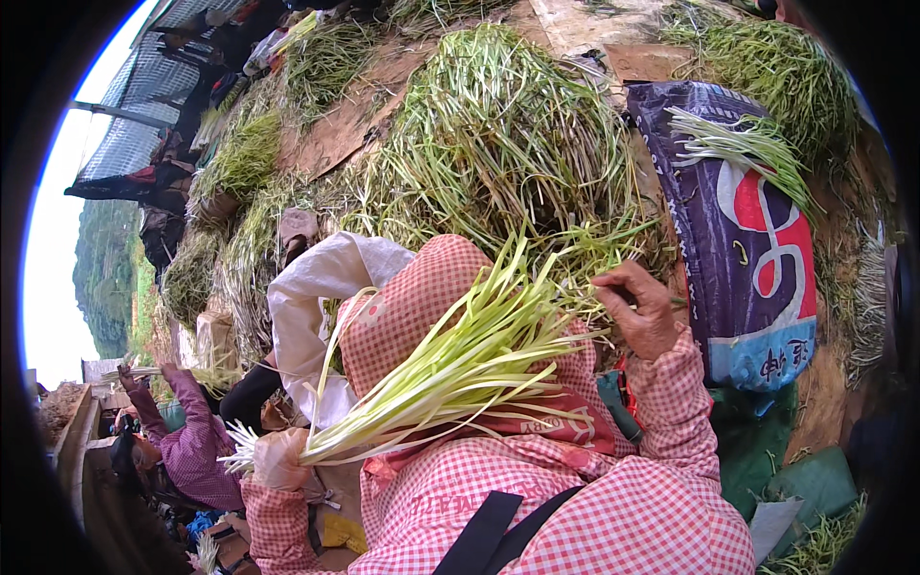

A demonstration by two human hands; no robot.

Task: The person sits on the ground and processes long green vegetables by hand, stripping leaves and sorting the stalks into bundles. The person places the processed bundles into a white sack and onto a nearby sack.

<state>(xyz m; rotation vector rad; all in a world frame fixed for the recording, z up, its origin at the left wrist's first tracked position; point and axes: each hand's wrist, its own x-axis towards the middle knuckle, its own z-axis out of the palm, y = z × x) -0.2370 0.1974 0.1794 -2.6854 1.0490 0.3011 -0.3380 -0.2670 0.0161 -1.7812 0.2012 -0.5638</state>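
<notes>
My left hand (280, 458), in what looks like a thin pale glove, is closed around the white lower stalks of a bunch of chive-like greens (438, 366). The white ends stick out left of my fist, and the long yellow-green leaves fan up and right across my lap. Right of the leaf tips, my right hand (640, 309) is raised with its fingers curled and thumb near the fingertips. Whether something thin is pinched there cannot be told. Past my knees lies a big heap of untrimmed greens (510, 136).
A purple printed sack (719, 215) lies at the right, with a small bunch of white-stalked greens (747, 147) on it. A white sack (309, 287) is rolled open by my left knee. Another person (194, 438) sits at the left, holding greens. More heaps (776, 79) lie around.
</notes>
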